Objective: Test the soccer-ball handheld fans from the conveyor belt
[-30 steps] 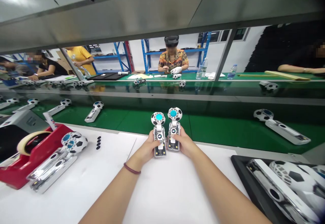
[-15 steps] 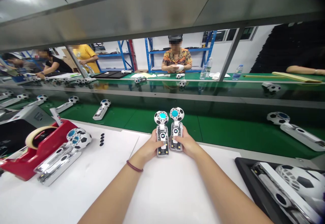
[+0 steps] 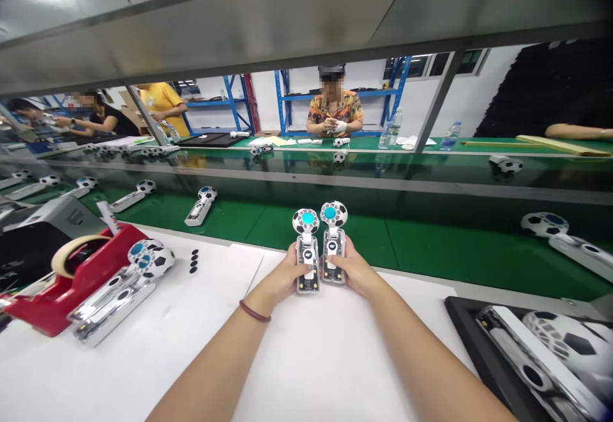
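My left hand (image 3: 290, 269) is closed around the clear handle of a soccer-ball-headed handheld device (image 3: 307, 262), its thumb lying on the white front strip. A second soccer-ball-headed handheld device (image 3: 334, 256) is gripped the same way in my right hand (image 3: 352, 265). Both stand nearly upright, side by side, above the front edge of the white worktop (image 3: 311, 358). Each ball head has a blue disc at its centre, and a small round display shows lit on each handle. My fingers behind the handles are hidden.
At left, a red tape dispenser (image 3: 96, 269) stands beside more ball-headed devices (image 3: 115, 304) and several black dots (image 3: 193, 261). A black tray (image 3: 460, 326) holds devices at right. Ahead, a green conveyor belt (image 3: 258, 218) carries spaced devices. Co-workers sit beyond, under a metal shelf (image 3: 297, 13).
Devices on the near belt have shifted right, and those on the far belt slightly left. My hands keep the same hold on both devices. Co-workers' hands at far left have moved.
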